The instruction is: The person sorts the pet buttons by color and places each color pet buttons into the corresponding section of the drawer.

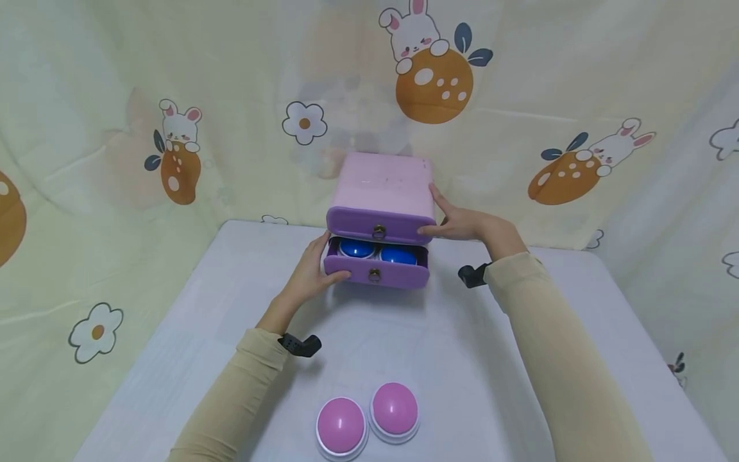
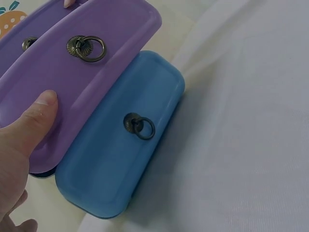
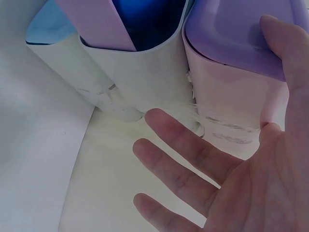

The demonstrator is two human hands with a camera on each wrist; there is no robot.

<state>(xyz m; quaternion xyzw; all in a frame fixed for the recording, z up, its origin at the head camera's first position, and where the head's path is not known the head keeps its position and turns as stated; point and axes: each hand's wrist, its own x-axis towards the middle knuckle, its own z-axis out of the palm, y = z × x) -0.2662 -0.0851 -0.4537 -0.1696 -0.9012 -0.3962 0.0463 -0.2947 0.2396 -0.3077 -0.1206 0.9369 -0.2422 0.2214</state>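
Observation:
A stacked drawer unit (image 1: 383,179) with a pink top stands at the back of the table. Its middle purple drawer (image 1: 398,274) is pulled out and holds two round blue domes (image 1: 356,248). My left hand (image 1: 306,273) lays its thumb on the drawer's front, its other fingers along the left side. On the right, my right hand (image 1: 464,224) touches the upper purple drawer (image 3: 231,38) with its thumb, its index finger against the unit's side; its other fingers (image 3: 178,176) are spread. Below, in the left wrist view, sits a blue drawer (image 2: 120,135) with a ring pull.
Two pink domes (image 1: 341,425) with white rims lie near the front edge of the white-covered table (image 1: 462,385). A curtain (image 1: 248,160) printed with rabbits and flowers hangs right behind the drawer unit.

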